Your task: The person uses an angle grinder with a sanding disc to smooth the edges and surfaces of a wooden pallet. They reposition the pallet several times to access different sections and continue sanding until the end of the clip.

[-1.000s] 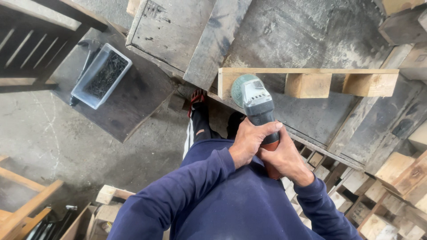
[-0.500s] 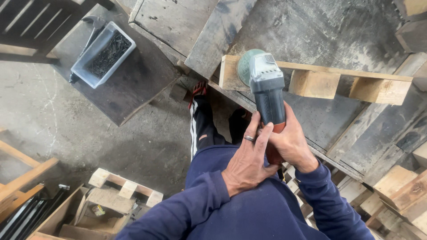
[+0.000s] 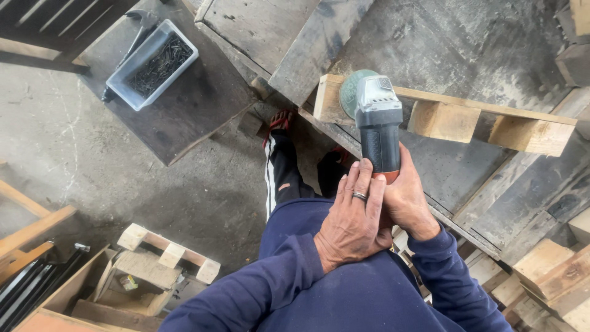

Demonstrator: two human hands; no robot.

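Observation:
An angle grinder (image 3: 376, 123) with a grey head, black body and green disc rests against the end of a pale wooden pallet piece (image 3: 448, 117). My right hand (image 3: 409, 200) grips the grinder's rear handle from the right. My left hand (image 3: 353, 218), wearing a ring, lies over the same handle end with fingers stretched along it. Both arms are in dark blue sleeves. My feet in red sandals (image 3: 279, 120) stand below on the concrete.
A grey tray of dark nails (image 3: 150, 64) sits on a dark board at upper left. Weathered pallets (image 3: 270, 31) lean at the top. A small wooden frame (image 3: 166, 258) lies at lower left, wood blocks (image 3: 553, 270) at lower right.
The grinder has shifted slightly left and down along the pale pallet piece. My left hand stays flat over the handle end; a second ago it was wrapped around it.

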